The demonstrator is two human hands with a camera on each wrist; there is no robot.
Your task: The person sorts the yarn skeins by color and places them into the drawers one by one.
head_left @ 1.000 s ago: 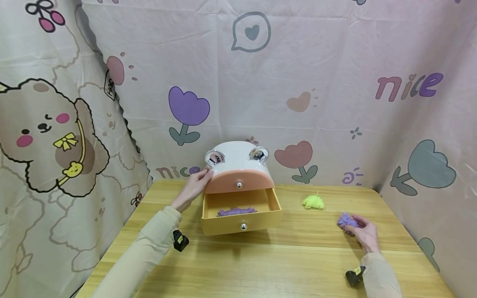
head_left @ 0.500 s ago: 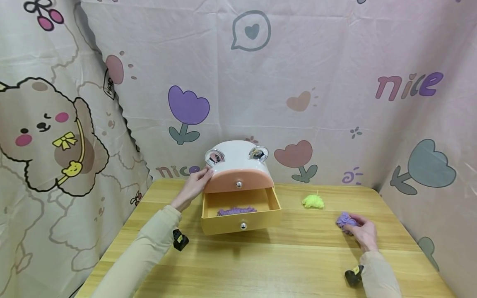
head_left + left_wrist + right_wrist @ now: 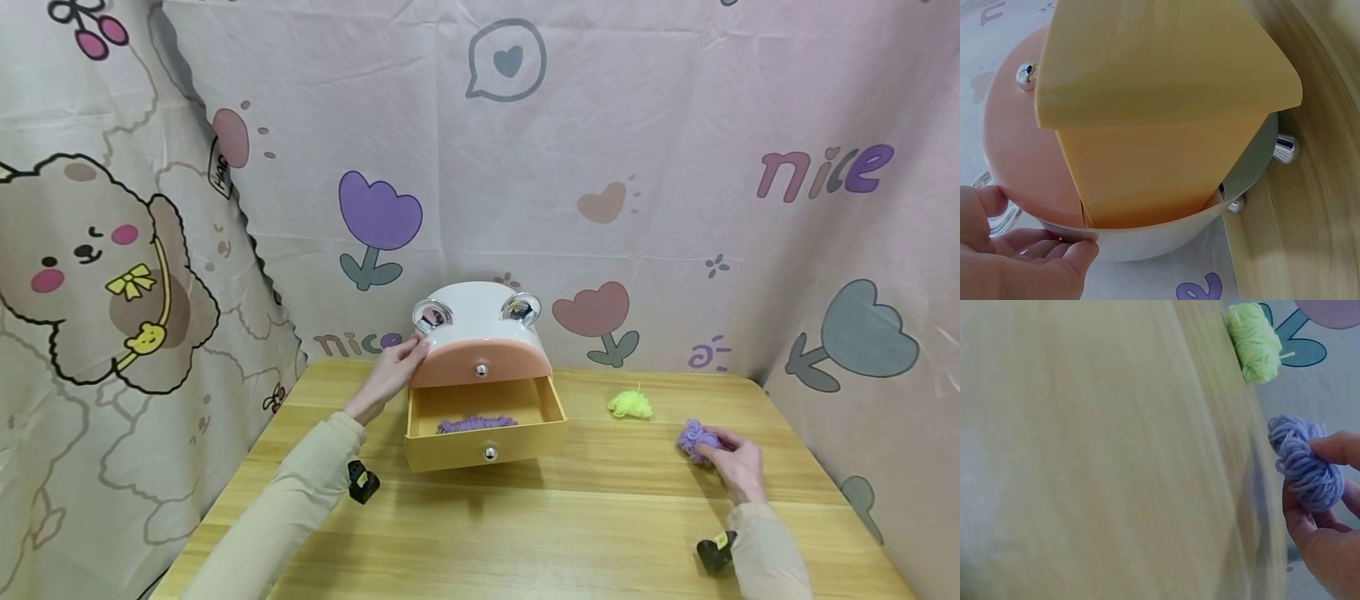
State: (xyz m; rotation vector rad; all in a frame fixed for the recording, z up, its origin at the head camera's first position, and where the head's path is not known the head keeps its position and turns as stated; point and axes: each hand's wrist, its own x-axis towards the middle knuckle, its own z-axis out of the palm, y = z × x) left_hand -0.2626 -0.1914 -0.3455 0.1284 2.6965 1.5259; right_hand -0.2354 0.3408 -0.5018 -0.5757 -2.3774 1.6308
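In the head view, my left hand [image 3: 388,375] holds the upper left edge of a small white storage box [image 3: 480,312] with shiny round eyes, beside its pink top drawer [image 3: 465,367]. The left wrist view shows the thumb and curled fingers [image 3: 1041,244] at that edge. Below, the yellow drawer [image 3: 450,452] stands pulled out with a purple yarn skein [image 3: 476,425] inside. Over the table's right side, my right hand [image 3: 737,467] pinches a purple skein of yarn [image 3: 1307,462] between thumb and fingers.
A neon yellow-green yarn skein [image 3: 630,405] lies on the wooden table [image 3: 585,525] between the box and my right hand. Printed curtains [image 3: 675,125] hang behind the table and along both sides.
My right hand has turned the purple yarn slightly and raised it a little. The left hand, the box and the open drawer stay put.
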